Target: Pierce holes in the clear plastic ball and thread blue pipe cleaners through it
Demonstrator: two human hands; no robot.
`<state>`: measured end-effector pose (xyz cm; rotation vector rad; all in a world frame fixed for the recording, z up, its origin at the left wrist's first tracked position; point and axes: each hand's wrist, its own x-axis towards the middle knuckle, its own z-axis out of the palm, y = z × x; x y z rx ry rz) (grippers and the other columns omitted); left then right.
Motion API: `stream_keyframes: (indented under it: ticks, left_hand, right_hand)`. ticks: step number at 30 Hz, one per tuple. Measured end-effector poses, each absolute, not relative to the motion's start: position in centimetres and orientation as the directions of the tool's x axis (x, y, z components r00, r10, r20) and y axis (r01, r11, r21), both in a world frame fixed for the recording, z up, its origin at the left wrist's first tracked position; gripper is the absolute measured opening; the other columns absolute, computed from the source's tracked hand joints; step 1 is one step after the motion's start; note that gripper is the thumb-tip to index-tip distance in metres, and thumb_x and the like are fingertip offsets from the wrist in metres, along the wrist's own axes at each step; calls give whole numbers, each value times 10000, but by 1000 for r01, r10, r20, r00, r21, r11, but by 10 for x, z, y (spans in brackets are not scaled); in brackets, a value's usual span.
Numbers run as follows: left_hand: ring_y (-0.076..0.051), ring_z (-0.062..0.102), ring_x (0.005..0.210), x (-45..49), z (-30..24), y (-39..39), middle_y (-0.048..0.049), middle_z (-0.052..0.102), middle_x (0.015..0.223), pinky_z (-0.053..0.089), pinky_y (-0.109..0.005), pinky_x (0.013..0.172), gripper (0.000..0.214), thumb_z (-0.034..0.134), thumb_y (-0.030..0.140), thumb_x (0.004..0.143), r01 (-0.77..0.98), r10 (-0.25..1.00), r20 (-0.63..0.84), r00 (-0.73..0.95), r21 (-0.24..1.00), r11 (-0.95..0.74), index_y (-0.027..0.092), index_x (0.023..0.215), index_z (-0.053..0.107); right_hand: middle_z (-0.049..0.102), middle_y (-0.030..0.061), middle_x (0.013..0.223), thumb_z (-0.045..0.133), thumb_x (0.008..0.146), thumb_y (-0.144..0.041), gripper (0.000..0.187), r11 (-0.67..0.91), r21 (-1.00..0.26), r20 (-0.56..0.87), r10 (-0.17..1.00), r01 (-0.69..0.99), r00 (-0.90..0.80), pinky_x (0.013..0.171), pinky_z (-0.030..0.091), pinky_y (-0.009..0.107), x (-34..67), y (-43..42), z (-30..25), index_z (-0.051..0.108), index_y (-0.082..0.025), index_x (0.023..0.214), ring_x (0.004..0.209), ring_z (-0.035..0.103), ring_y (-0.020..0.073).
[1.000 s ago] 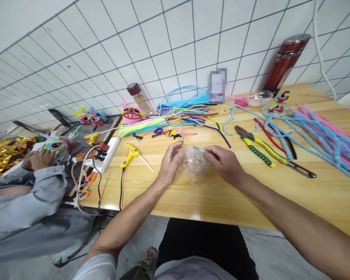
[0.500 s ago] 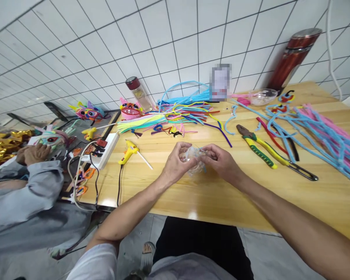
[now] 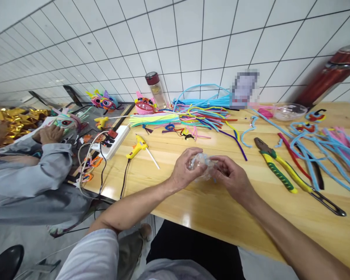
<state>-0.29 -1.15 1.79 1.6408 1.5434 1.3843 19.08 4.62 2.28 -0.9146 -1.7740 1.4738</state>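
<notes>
My left hand curls around the left side of a clear, rounded plastic piece, with the thumb across its front. Pale blue bits show on the plastic; its exact shape is partly covered by my fingers. On the other side, my right hand is closed with its fingertips against the right edge of the same piece. Both hands are just above the wooden table. To their left lies a yellow glue gun with a white glue stick. Pliers with green and yellow grips lie to the right.
Behind my hands are bundled pipe cleaners, a glass bottle and a pink animal-faced craft. Blue and pink pipe cleaners and a red thermos are at right. A co-worker's hands and a power strip are at left.
The camera view has shifted, so the table items appear farther right and slightly lower. My hands keep hold of the clear plastic piece, which appears slightly turned.
</notes>
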Motion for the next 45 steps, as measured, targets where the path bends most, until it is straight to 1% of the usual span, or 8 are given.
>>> stream_keyframes:
  ticks: [5, 10, 15, 19, 26, 34, 39, 45]
  left_hand:
    - [-283, 632, 1278, -6, 12, -13, -118, 684, 1314, 498, -482, 1114, 406, 604, 506, 961, 443, 904, 405, -135, 841, -310, 234, 1259, 645]
    - [-304, 629, 1291, -3, 11, -14, -143, 670, 1320, 509, -491, 1106, 530, 766, 503, 844, 469, 879, 464, -113, 805, -364, 224, 1269, 615]
    - [-302, 638, 1278, -1, 7, -13, -140, 673, 1298, 514, -502, 1097, 467, 744, 446, 857, 469, 868, 475, -141, 805, -364, 229, 1249, 614]
    - [-306, 627, 1288, 0, 3, -12, -142, 659, 1306, 521, -520, 1096, 503, 761, 467, 843, 474, 845, 516, -140, 785, -400, 233, 1260, 608]
    - [-304, 604, 1322, 0, 0, -9, -156, 634, 1333, 512, -550, 1125, 586, 788, 507, 831, 514, 813, 572, -112, 734, -445, 221, 1293, 567]
    - [-311, 634, 1277, 3, 2, -6, -147, 667, 1272, 543, -514, 1124, 637, 824, 536, 800, 526, 822, 555, -131, 741, -417, 215, 1294, 581]
    - [-333, 637, 1266, 8, 5, -9, -174, 669, 1278, 557, -511, 1132, 819, 875, 604, 709, 525, 822, 554, -132, 742, -416, 176, 1339, 575]
    - [-313, 641, 1271, 6, 6, -5, -150, 664, 1286, 569, -499, 1116, 720, 855, 423, 736, 554, 823, 541, -176, 745, -372, 182, 1338, 542]
  right_hand:
    - [662, -7, 759, 705, 886, -548, 421, 154, -979, 54, 826, 132, -561, 557, 444, 282, 190, 45, 20, 683, -247, 1178, 633, 582, 159]
    - [644, -5, 779, 708, 887, -535, 411, 148, -977, 39, 826, 151, -562, 582, 451, 295, 193, 47, 19, 674, -250, 1181, 656, 579, 165]
    - [593, -25, 757, 681, 913, -495, 412, 239, -953, 91, 814, 188, -573, 567, 440, 289, 197, 45, 23, 651, -244, 1238, 620, 545, 150]
    - [636, -23, 768, 696, 901, -490, 465, 307, -921, 143, 837, 238, -527, 599, 479, 293, 201, 50, 18, 620, -234, 1281, 635, 596, 156]
    - [643, -12, 760, 642, 922, -535, 453, 431, -812, 274, 877, 394, -396, 600, 447, 305, 210, 65, 2, 694, -203, 1226, 605, 551, 151]
    - [706, 23, 765, 637, 906, -586, 448, 380, -796, 223, 908, 471, -355, 609, 482, 344, 214, 65, 3, 736, -245, 1179, 611, 588, 195]
    - [752, 56, 877, 623, 887, -640, 490, 374, -774, 211, 913, 511, -349, 689, 539, 366, 221, 70, -3, 744, -257, 1167, 740, 679, 242]
    - [754, 42, 876, 600, 866, -675, 530, 348, -800, 225, 929, 488, -293, 757, 564, 341, 222, 75, -7, 759, -248, 1136, 816, 703, 242]
